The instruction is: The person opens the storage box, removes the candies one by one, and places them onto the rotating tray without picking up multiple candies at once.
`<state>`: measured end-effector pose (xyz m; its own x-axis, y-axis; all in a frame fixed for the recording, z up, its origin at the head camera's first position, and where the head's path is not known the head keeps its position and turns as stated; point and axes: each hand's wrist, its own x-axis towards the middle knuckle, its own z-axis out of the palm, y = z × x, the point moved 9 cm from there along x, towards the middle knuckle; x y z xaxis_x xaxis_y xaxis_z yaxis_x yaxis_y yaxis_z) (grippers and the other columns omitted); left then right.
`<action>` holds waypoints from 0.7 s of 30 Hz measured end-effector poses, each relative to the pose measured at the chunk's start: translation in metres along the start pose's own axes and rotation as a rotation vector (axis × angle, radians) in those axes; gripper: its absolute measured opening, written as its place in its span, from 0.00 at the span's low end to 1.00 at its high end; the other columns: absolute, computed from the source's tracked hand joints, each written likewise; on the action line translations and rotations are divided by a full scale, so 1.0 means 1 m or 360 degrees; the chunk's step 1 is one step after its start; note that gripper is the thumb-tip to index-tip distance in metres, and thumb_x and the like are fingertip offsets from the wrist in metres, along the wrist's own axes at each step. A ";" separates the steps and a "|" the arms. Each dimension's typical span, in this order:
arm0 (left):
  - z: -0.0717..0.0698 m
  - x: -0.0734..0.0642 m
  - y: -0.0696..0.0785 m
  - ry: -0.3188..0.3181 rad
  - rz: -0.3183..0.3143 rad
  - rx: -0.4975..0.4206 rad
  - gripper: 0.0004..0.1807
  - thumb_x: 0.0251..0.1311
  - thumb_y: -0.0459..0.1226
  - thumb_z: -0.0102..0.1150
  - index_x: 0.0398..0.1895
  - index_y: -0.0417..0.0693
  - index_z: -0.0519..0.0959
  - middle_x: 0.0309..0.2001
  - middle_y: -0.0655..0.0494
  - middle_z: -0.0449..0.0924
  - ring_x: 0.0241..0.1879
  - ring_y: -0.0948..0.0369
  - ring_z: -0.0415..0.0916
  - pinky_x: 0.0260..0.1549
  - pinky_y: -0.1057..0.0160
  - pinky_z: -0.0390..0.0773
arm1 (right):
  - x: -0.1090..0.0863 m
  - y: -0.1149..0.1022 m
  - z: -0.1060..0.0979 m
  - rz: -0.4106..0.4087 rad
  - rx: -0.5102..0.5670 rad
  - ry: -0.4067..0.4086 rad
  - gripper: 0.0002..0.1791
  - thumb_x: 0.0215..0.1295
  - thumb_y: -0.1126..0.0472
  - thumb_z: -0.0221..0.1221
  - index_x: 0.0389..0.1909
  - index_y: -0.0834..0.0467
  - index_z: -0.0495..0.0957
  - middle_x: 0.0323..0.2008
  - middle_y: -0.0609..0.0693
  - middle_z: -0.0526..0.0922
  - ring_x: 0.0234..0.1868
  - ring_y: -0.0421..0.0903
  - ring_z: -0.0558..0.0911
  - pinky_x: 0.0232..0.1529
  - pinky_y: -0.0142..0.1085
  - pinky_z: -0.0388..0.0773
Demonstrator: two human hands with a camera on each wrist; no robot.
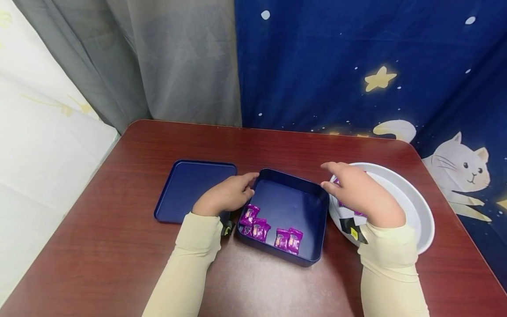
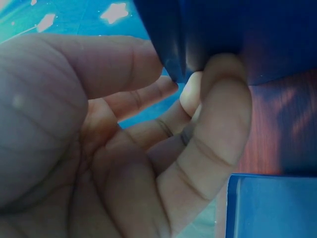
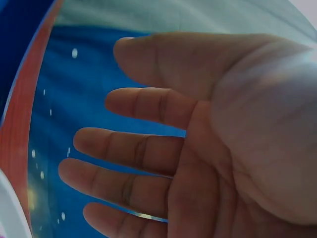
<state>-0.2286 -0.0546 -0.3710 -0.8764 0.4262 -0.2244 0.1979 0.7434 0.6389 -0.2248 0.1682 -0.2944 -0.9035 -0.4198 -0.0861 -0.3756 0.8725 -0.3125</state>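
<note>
A dark blue rectangular box (image 1: 291,202) stands on the table. Several purple-wrapped candies (image 1: 293,241) lie inside it, along its near and left sides. My left hand (image 1: 225,193) is at the box's left wall. In the left wrist view, its curled fingers (image 2: 218,114) and thumb hold the edge of the box (image 2: 208,29). My right hand (image 1: 356,189) hovers over the left part of a round white tray (image 1: 425,220), fingers loosely extended and nothing in them. The right wrist view shows its palm (image 3: 198,163) bare. More purple candies (image 1: 359,214) show partly under that hand.
A flat blue lid (image 1: 194,185) lies on the brown table (image 1: 107,229), left of the box. Behind the table hang a grey curtain (image 1: 190,61) and a blue curtain (image 1: 309,66) with stars and a cat. White cloth (image 1: 43,132) hangs at the left.
</note>
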 end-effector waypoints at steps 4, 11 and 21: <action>0.000 0.000 0.000 0.0001 -0.0005 0.0002 0.30 0.73 0.36 0.50 0.76 0.46 0.60 0.58 0.49 0.75 0.47 0.55 0.72 0.50 0.55 0.73 | 0.003 -0.022 0.009 -0.0110 -0.0011 -0.0005 0.26 0.68 0.60 0.60 0.63 0.68 0.71 0.57 0.65 0.77 0.57 0.61 0.77 0.60 0.56 0.69; 0.000 0.000 0.000 -0.0010 -0.0012 -0.0005 0.30 0.73 0.36 0.50 0.76 0.47 0.59 0.60 0.49 0.74 0.50 0.56 0.73 0.55 0.54 0.72 | 0.007 -0.068 0.032 -0.0447 0.0005 -0.0086 0.24 0.66 0.60 0.64 0.62 0.61 0.76 0.56 0.56 0.79 0.58 0.54 0.78 0.60 0.49 0.72; 0.000 0.001 0.000 -0.0025 -0.0017 0.0013 0.30 0.74 0.37 0.49 0.77 0.47 0.59 0.62 0.49 0.74 0.50 0.56 0.73 0.55 0.52 0.72 | 0.010 -0.116 0.066 -0.0840 0.0012 -0.0249 0.17 0.65 0.65 0.64 0.55 0.57 0.81 0.48 0.50 0.82 0.49 0.45 0.80 0.54 0.42 0.76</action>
<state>-0.2293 -0.0543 -0.3716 -0.8714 0.4264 -0.2425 0.1924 0.7518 0.6306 -0.1768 0.0458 -0.3210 -0.5512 -0.8326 -0.0554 -0.7673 0.5318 -0.3583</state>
